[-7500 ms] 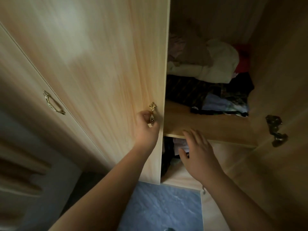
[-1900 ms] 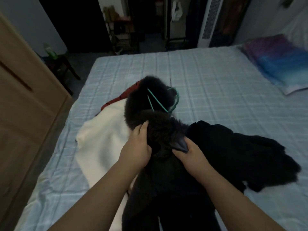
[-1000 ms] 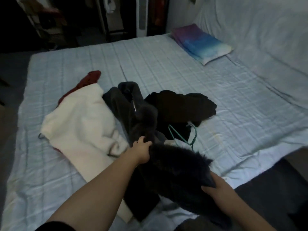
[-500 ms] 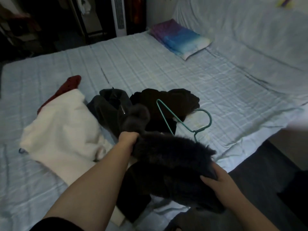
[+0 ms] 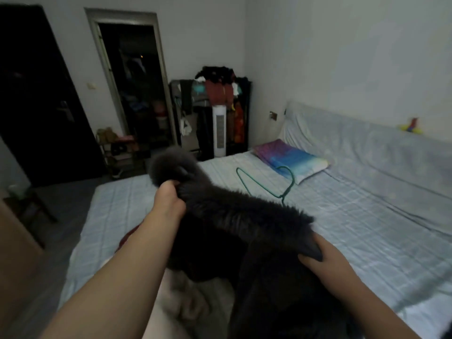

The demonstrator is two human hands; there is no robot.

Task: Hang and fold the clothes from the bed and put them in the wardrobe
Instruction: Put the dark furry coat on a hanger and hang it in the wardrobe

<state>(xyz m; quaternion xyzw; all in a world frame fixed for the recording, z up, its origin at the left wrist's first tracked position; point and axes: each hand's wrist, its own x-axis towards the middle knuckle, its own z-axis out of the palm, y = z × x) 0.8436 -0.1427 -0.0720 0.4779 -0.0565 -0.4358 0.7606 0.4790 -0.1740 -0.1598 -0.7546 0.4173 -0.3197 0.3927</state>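
We hold the dark furry coat [image 5: 244, 231] up above the bed [image 5: 354, 216], our right hand [image 5: 325, 263] pinching one collar end, our left hand [image 5: 168, 201] gripping the other. It looks soft, bulky and fairly heavy, so the collar seems the best hold. Beyond, the green hanger [image 5: 266, 182] sticks up from it

No legible text, labels, brands or numbers — dim, soft frame; nothing readable on any surface in view.
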